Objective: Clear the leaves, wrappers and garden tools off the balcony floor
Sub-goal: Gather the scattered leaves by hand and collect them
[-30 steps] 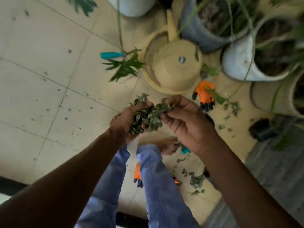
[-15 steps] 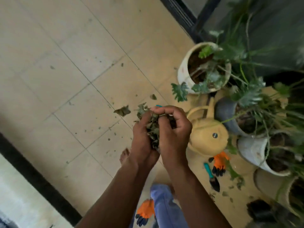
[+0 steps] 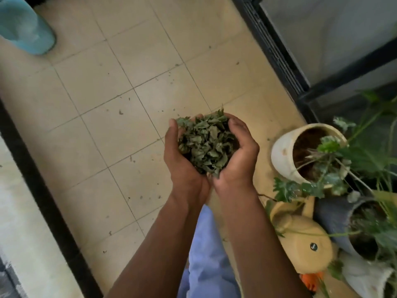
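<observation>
I have my left hand and right hand cupped around gathered leaves; specks, possibly an orange glove, remain on the floor.

Left hand and right hand cupped together, palms up.

Both forearms are bare from the near edge of the view up to the wrists, with no sleeve, watch or band showing on either. The left hand and right hand wear no gloves or rings. Between the forearms a leg shows in light blue, slightly creased trousers
</observation>
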`<control>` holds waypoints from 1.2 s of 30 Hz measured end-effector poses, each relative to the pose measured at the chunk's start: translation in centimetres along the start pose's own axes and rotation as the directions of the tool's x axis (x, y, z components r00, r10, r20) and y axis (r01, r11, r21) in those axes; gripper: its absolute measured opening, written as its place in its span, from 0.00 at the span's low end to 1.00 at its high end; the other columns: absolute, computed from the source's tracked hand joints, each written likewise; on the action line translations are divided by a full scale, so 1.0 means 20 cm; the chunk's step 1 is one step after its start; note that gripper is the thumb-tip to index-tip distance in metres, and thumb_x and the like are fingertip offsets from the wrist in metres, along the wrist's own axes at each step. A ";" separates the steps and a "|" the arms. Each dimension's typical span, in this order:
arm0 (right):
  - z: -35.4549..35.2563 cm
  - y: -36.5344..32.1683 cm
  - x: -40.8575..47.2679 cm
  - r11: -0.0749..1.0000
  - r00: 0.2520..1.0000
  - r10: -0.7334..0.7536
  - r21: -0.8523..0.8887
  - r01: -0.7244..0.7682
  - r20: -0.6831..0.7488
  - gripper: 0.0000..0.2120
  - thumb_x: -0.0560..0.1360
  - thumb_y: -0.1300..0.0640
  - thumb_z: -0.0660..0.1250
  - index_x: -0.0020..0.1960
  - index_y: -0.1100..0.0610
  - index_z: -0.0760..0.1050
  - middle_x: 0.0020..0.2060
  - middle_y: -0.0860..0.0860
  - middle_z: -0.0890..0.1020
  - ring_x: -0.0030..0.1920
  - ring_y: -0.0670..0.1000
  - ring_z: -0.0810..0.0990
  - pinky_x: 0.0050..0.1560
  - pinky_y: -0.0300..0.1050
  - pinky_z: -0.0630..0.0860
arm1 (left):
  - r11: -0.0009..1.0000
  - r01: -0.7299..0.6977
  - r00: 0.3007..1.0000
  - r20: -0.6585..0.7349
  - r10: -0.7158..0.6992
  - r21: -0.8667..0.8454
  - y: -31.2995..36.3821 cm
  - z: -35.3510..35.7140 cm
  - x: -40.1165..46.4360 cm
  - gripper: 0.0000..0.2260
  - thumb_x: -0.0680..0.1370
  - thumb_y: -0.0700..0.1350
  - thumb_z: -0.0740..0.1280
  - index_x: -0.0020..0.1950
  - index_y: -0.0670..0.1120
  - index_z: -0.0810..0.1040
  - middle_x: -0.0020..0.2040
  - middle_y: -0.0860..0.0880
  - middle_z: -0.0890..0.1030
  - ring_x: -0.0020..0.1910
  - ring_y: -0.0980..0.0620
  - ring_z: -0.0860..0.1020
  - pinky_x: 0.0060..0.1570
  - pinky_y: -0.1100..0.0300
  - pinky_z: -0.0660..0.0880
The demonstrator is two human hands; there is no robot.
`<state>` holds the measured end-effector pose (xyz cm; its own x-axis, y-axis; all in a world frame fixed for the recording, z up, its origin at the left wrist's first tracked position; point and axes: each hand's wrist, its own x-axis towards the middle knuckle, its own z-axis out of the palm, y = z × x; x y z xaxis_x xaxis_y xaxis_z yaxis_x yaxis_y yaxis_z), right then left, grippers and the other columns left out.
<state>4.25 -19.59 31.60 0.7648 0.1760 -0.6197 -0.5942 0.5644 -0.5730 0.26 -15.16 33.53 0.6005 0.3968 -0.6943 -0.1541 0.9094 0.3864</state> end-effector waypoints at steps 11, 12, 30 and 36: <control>0.70 -0.20 0.69 0.990 0.960 0.131 0.027 -0.142 0.247 0.14 0.77 0.55 0.65 0.59 0.60 0.80 0.55 0.62 0.82 0.59 0.64 0.81 0.62 0.60 0.78 | 0.996 -0.086 0.996 0.036 0.086 -0.005 0.49 0.53 0.68 0.22 0.84 0.56 0.58 0.65 0.39 0.79 0.70 0.34 0.77 0.71 0.35 0.74 0.75 0.39 0.66; 0.78 -0.22 0.76 0.989 0.957 0.135 0.023 -0.145 0.258 0.13 0.77 0.55 0.65 0.57 0.59 0.81 0.53 0.61 0.83 0.58 0.63 0.82 0.61 0.59 0.78 | 0.995 -0.098 0.993 0.056 0.099 -0.020 0.54 0.58 0.75 0.21 0.84 0.54 0.59 0.65 0.39 0.78 0.72 0.34 0.75 0.71 0.35 0.74 0.75 0.39 0.66; 2.11 -0.29 2.08 0.993 0.983 0.115 0.010 -0.117 0.143 0.14 0.77 0.59 0.59 0.57 0.60 0.79 0.51 0.62 0.82 0.56 0.63 0.80 0.68 0.62 0.72 | 0.992 -0.075 0.994 0.088 0.065 0.106 1.48 1.40 2.16 0.20 0.74 0.36 0.59 0.65 0.39 0.79 0.59 0.39 0.81 0.59 0.42 0.80 0.61 0.49 0.79; 2.37 -0.29 2.55 0.983 0.974 0.140 0.092 -0.158 0.178 0.13 0.73 0.56 0.63 0.49 0.60 0.85 0.46 0.60 0.86 0.49 0.60 0.86 0.49 0.52 0.83 | 1.000 0.022 0.997 0.072 -0.021 -0.005 1.64 1.64 2.61 0.14 0.79 0.43 0.61 0.59 0.39 0.81 0.57 0.39 0.81 0.60 0.41 0.79 0.74 0.45 0.69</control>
<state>58.42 24.31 28.67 0.7062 0.3936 -0.5885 -0.6819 0.6016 -0.4160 52.20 31.31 29.91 0.6583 0.3673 -0.6571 -0.1450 0.9184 0.3680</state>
